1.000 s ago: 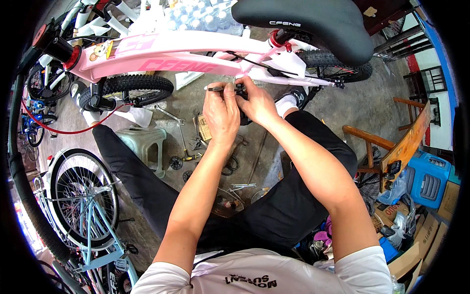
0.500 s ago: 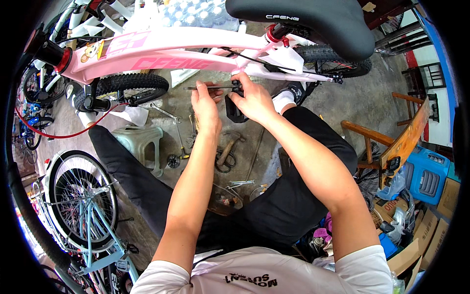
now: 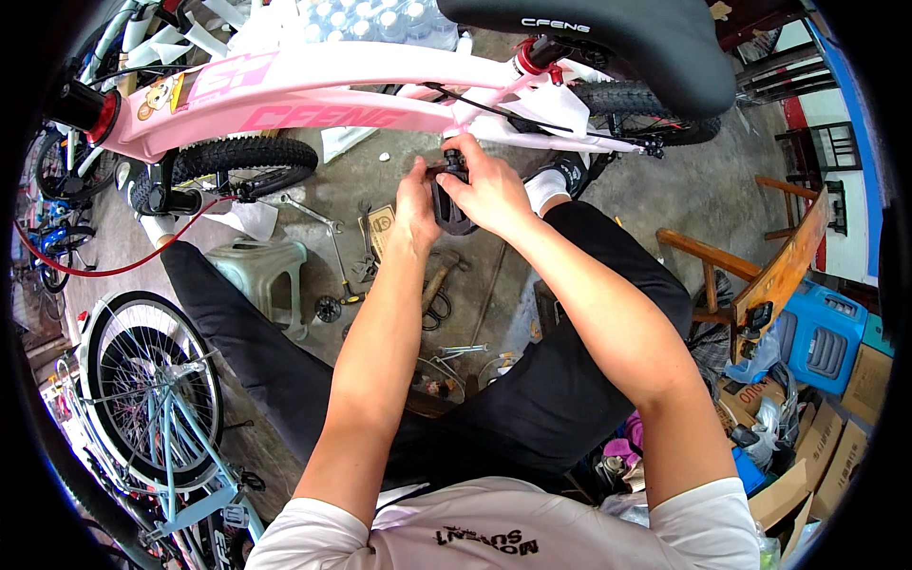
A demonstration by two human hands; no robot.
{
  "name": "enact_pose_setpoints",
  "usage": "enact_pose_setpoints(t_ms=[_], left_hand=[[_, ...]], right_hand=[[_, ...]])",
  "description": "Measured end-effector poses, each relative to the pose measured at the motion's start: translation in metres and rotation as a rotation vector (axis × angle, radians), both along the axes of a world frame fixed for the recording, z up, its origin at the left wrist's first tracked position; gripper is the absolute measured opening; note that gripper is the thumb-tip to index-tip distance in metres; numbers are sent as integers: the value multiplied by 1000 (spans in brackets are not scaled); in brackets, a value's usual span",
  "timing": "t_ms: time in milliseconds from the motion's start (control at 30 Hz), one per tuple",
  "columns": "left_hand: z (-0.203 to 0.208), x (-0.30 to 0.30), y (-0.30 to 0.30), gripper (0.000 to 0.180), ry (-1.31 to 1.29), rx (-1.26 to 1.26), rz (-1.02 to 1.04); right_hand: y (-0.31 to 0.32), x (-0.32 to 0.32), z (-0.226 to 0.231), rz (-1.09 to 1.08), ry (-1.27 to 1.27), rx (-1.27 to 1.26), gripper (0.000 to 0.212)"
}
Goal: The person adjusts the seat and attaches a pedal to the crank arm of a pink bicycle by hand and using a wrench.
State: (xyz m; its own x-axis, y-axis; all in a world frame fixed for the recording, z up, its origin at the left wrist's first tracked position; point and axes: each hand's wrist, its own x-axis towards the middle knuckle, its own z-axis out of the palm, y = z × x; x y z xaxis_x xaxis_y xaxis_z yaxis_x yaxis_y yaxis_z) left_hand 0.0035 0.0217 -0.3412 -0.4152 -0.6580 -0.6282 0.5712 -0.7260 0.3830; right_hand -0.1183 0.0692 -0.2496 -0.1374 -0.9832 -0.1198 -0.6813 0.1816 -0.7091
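Just below the pink bike frame (image 3: pixel 370 104), my right hand (image 3: pixel 489 185) grips a black part that looks like a bicycle pedal (image 3: pixel 454 214), thumb across its top and index finger up by the frame. My left hand (image 3: pixel 416 201) is against the pedal's left side, thumb raised. The fingers of that hand are curled in and partly hidden, so what they hold does not show. Above my right arm hangs the black saddle (image 3: pixel 598 43). The front tyre (image 3: pixel 237 161) lies to the left and the rear tyre (image 3: pixel 636 109) to the right.
On the floor between my legs are a wrench (image 3: pixel 309 214), a hammer (image 3: pixel 437 283), and a small carton (image 3: pixel 380 228). A pale plastic stool (image 3: pixel 256 271) stands by my left leg. A light-blue bike (image 3: pixel 166 408) is at the left; a wooden bench (image 3: pixel 779 275) and blue plastic stool (image 3: pixel 822 337) at the right.
My left hand has moved right, up against the pedal. The thin metal rod it held level before is no longer visible. The view has shifted slightly; my right hand keeps its grip.
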Motion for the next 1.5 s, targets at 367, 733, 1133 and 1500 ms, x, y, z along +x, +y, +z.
enact_pose_setpoints(t_ms=[367, 733, 1133, 1500], left_hand=[[-19, 26, -8, 41, -289, -66, 321], [114, 1, 20, 19, -1375, -1343, 212], [118, -19, 37, 17, -1495, -1524, -34], [58, 24, 4, 44, -657, -511, 167]], right_hand=[[1, 0, 5, -8, -17, 42, 46], [0, 1, 2, 35, 36, 7, 45], [-4, -6, -13, 63, 86, 27, 44], [0, 2, 1, -6, 23, 32, 45]])
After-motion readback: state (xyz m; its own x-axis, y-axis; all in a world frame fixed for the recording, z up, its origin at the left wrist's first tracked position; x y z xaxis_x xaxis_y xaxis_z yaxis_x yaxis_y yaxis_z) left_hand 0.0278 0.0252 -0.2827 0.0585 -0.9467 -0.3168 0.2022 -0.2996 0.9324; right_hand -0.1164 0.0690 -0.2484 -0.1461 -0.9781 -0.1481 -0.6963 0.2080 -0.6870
